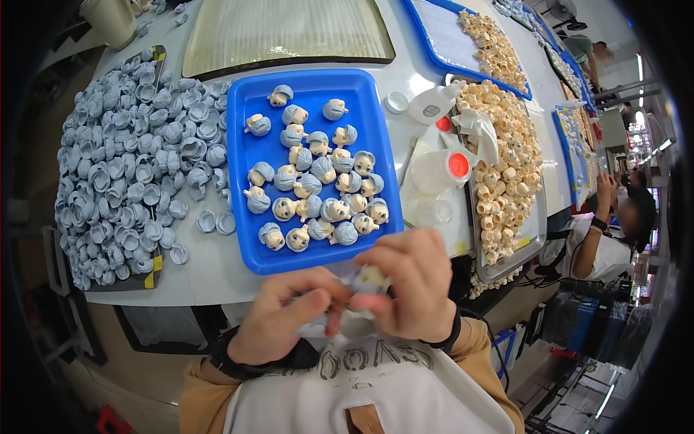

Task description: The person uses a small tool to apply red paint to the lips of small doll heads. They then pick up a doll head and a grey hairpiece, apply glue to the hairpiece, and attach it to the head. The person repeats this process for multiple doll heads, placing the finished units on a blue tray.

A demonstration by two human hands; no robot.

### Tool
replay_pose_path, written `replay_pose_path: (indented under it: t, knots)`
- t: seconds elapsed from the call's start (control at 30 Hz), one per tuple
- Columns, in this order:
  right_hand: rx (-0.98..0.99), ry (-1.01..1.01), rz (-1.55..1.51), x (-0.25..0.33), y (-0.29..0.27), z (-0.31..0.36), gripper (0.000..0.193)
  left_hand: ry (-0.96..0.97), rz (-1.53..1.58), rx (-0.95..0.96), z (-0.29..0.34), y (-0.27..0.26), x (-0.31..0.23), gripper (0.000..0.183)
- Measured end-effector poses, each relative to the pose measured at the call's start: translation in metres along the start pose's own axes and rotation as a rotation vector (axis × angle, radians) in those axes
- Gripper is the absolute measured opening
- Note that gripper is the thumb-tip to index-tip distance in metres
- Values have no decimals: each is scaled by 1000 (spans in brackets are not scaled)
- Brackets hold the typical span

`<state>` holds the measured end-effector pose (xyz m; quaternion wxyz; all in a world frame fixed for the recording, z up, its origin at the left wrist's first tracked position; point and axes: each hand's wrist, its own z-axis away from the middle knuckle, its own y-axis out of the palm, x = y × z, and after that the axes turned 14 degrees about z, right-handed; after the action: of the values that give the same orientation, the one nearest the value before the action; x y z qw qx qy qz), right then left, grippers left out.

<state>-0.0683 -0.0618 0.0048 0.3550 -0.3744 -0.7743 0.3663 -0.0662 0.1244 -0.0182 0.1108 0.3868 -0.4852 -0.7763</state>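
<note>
Head view, referenced to the blue tray point(249, 145) at centre. Left of the tray, a large heap of grey-blue hair caps point(130, 159) covers a dark mat. Above the tray lies a pale ribbed panel point(285, 32). Right of the tray, a metal tray point(531, 239) holds a dense pile of cream figurine heads point(506, 159); between the two trays stand two white squeeze bottles point(437, 170) with red caps. A second blue tray point(434, 29), up and right, holds more cream heads.

The blue tray contains about two dozen assembled doll heads point(318, 177), each with a grey-blue cap fitted; some lie face up.

Below the tray's near edge, both hands meet close to the chest. The left hand point(278, 318) and right hand point(412, 289) are closed together on one small doll head point(370, 277), cream face upward, fingers pinched narrowly around it. Its long axis cannot be determined. Both hands are equally near; the tray lies directly ahead of them.
</note>
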Motion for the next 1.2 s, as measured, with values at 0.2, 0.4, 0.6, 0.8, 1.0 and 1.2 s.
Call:
replay_pose_path:
  t: [0.2, 0.4, 0.6, 0.8, 1.0, 1.2]
  knots:
    - [141, 117, 148, 2, 22, -1, 41, 377, 634, -226, 4, -10, -20, 41]
    - [26, 192, 309, 5, 37, -6, 48, 272, 575, -47, 3, -10, -20, 38]
    - [-189, 519, 368, -66, -75, 46, 41, 249, 531, -236, -2, 3, -4, 40]
    - [279, 901, 136, -220, -148, 129, 39, 123, 483, -172, -10, 8, -5, 37]
    - [329, 840, 336, -243, -130, 139, 25, 109, 458, -247, -15, 12, -3, 33]
    - [130, 708, 559, -175, -152, 121, 29, 68, 432, -171, -13, 7, -3, 48]
